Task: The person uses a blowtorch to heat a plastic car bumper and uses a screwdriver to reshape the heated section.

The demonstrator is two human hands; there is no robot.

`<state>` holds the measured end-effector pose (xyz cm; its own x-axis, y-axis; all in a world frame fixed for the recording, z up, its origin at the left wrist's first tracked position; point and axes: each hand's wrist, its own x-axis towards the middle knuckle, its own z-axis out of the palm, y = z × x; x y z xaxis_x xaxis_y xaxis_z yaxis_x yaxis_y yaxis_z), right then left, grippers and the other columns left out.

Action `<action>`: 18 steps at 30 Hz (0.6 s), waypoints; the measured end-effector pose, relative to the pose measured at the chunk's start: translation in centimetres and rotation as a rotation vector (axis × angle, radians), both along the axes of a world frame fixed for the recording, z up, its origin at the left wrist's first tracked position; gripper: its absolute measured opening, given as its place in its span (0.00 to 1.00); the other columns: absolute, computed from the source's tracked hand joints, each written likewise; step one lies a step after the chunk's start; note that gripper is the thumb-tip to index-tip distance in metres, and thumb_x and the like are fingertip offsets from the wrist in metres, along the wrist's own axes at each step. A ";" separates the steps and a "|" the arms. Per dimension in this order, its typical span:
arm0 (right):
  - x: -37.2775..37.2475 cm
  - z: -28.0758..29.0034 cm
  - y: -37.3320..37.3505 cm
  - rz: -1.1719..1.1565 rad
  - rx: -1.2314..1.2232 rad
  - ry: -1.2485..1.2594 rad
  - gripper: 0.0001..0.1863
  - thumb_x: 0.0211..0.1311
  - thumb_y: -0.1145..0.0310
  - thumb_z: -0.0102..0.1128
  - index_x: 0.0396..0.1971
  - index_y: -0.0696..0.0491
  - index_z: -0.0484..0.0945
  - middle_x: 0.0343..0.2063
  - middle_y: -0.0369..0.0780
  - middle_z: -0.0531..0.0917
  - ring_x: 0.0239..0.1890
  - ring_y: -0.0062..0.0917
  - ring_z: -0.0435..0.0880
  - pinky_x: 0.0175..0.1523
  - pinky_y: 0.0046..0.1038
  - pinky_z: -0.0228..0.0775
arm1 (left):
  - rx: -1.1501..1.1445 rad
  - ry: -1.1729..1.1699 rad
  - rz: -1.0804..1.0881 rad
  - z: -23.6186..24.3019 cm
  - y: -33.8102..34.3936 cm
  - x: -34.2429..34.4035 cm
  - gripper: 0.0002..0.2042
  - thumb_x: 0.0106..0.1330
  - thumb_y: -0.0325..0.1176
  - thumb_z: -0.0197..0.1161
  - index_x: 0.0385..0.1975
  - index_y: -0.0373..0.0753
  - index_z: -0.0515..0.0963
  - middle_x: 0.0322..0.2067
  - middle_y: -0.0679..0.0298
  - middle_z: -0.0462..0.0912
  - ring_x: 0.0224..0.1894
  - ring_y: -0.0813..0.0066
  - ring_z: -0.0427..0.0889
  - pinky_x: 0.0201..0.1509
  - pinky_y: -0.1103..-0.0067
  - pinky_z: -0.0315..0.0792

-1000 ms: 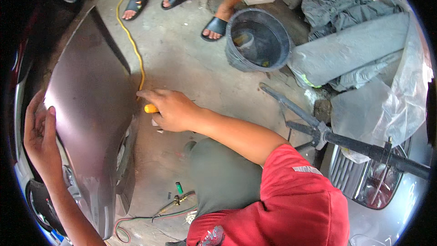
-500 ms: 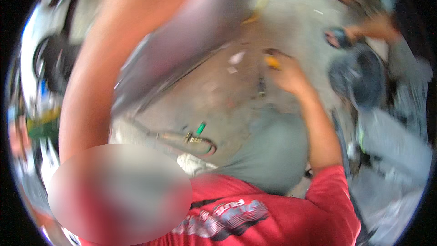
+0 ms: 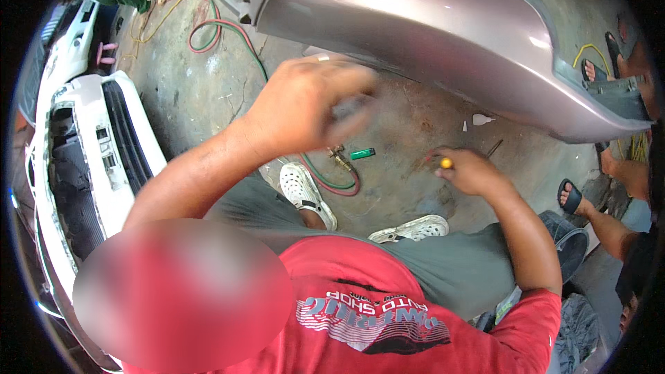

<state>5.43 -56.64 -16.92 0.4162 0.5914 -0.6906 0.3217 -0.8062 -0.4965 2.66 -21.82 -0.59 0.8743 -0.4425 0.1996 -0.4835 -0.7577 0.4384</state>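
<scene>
In the middle, my left hand (image 3: 305, 104) is raised above the floor with its fingers curled. Motion blurs the fingertips, so I cannot make out whether anything is in them. Beyond it lies a silvery mauve car bumper (image 3: 415, 21). My right hand (image 3: 474, 172), low on the right, is closed round a yellow-handled tool (image 3: 446, 163), with the handle's round end showing. A thin dark rod (image 3: 494, 148) shows just past this hand; whether it belongs to the tool is unclear. Between the hands lie a green lighter (image 3: 362, 154) and brass hose fittings (image 3: 338, 157).
Red and green hoses (image 3: 208, 36) trail over the concrete floor. A white bumper (image 3: 131, 128) stands at left. Near the mauve bumper lie a small white bottle (image 3: 483, 119) and a white cone (image 3: 465, 125). Another person's sandalled foot (image 3: 571, 196) and a dark bucket (image 3: 569, 242) are at right.
The view has swung, bringing the mauve bumper across the top. My left hand has come down into sight from beyond the upper edge. My right hand still grips the yellow-handled tool.
</scene>
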 end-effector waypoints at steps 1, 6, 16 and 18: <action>-0.3 -0.6 1.7 0.022 0.029 0.031 0.23 0.68 0.66 0.63 0.62 0.48 0.79 0.56 0.55 0.81 0.58 0.50 0.82 0.59 0.47 0.75 | 0.072 0.142 0.213 -2.8 2.4 -0.5 0.10 0.65 0.37 0.70 0.37 0.36 0.83 0.32 0.53 0.87 0.32 0.52 0.87 0.38 0.65 0.80; -2.9 -5.6 8.7 0.330 0.066 -0.159 0.26 0.65 0.72 0.60 0.64 0.50 0.76 0.62 0.56 0.75 0.58 0.53 0.82 0.62 0.47 0.76 | 0.536 1.332 0.669 -20.2 12.0 -3.6 0.22 0.69 0.47 0.66 0.49 0.33 0.86 0.48 0.47 0.88 0.44 0.52 0.91 0.47 0.60 0.85; -1.6 -3.8 13.3 0.094 -0.186 -0.079 0.25 0.69 0.69 0.56 0.65 0.55 0.75 0.57 0.52 0.83 0.60 0.47 0.83 0.65 0.48 0.74 | -0.047 1.148 0.822 -41.3 5.8 -7.7 0.32 0.70 0.62 0.59 0.54 0.36 0.85 0.52 0.44 0.86 0.54 0.45 0.86 0.59 0.57 0.78; -1.8 2.0 11.0 -0.007 0.237 -0.110 0.27 0.66 0.68 0.56 0.66 0.51 0.73 0.40 0.53 0.86 0.39 0.49 0.86 0.44 0.49 0.77 | 0.212 1.128 0.536 -39.7 7.8 -5.5 0.27 0.72 0.57 0.58 0.59 0.42 0.82 0.58 0.48 0.84 0.59 0.49 0.83 0.63 0.58 0.75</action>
